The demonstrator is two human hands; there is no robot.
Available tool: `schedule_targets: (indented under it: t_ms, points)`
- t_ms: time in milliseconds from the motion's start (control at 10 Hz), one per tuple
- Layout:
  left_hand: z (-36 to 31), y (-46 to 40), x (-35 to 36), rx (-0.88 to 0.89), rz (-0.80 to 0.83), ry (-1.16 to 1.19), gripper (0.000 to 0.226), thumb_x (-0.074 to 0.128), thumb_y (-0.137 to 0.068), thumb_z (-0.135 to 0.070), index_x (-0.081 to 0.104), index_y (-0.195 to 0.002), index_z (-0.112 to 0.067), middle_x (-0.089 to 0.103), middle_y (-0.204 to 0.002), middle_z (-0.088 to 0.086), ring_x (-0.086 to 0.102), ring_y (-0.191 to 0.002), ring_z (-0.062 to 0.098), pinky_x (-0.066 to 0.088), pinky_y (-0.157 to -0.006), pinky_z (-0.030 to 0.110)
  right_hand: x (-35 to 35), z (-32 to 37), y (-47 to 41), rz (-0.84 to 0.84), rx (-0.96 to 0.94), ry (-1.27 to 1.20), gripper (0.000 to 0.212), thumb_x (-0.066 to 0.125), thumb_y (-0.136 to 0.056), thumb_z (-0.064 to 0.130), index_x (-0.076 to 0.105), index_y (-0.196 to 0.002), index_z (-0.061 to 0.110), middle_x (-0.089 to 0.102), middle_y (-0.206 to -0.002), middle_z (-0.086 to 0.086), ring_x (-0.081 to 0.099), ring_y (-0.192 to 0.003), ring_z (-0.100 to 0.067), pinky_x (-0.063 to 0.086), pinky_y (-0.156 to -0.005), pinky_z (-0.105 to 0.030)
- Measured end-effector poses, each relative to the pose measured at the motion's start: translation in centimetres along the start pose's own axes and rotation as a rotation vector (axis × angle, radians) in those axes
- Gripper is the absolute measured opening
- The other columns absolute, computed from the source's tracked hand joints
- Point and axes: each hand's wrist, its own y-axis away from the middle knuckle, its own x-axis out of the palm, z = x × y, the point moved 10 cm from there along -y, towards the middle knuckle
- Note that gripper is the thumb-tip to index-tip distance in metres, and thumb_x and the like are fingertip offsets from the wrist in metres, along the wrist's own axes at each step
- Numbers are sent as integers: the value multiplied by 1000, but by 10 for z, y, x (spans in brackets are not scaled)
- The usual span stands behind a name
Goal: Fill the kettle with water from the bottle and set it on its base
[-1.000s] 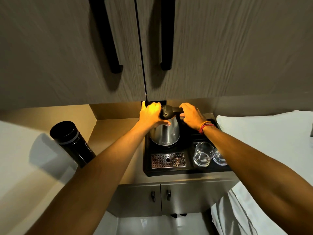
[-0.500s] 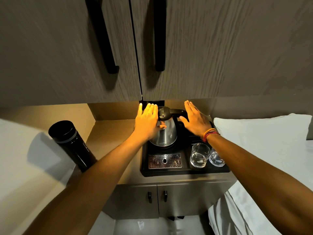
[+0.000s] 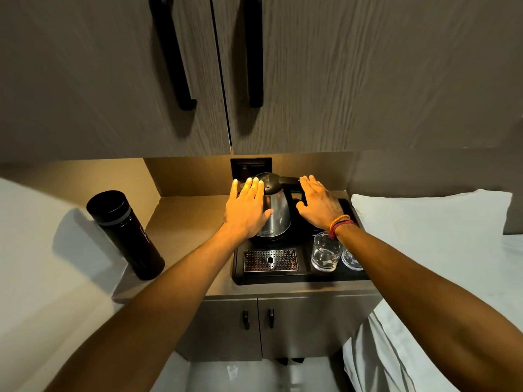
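A steel kettle (image 3: pixel 278 213) with a black lid and handle stands upright on its base at the back of a black tray (image 3: pixel 300 275). My left hand (image 3: pixel 247 206) hovers flat beside the kettle's left side, fingers spread, holding nothing. My right hand (image 3: pixel 318 203) is flat and open just right of the handle, with bracelets on the wrist. A black cylindrical bottle (image 3: pixel 124 233), capped, stands on the counter far to the left, away from both hands.
Two drinking glasses (image 3: pixel 325 254) sit on the tray's right part, under my right wrist. A metal drip grate (image 3: pixel 270 260) lies at the tray's front. Cupboard doors with black handles (image 3: pixel 172 52) hang overhead. A white pillow (image 3: pixel 430 222) and bedding lie to the right.
Both hands have let go of the kettle's lid and handle and opened flat, drawing slightly apart from it. The kettle stays on its base.
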Motion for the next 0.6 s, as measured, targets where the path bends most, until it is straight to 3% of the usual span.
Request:
schedule_targets:
  t_ms: [400,500,600]
  points:
    - [0,1,-3,-15,125,26,79,33,-100,-54,5,-158,-9,3,-167,11,-2,-154,24,-4,-122,55,1,11,1,116,7,41,82,49,-81,15,14,-154,4,8,-165,-16,2,-154,-29,7,-125,-40]
    - [-1,16,-22,-6,46,47,83,37,-99,-55,4,-159,-9,2,-167,11,-2,-154,24,-4,-123,51,-19,28,17,90,7,74,83,47,-83,16,7,-154,3,0,-165,-16,-3,-154,-29,6,-126,-41]
    - [-7,41,-55,36,-128,17,78,39,-99,-54,14,-158,-8,15,-166,11,7,-154,24,3,-124,50,-46,54,40,-12,-65,132,80,46,-85,18,8,-154,2,9,-164,-17,3,-153,-31,15,-124,-43]
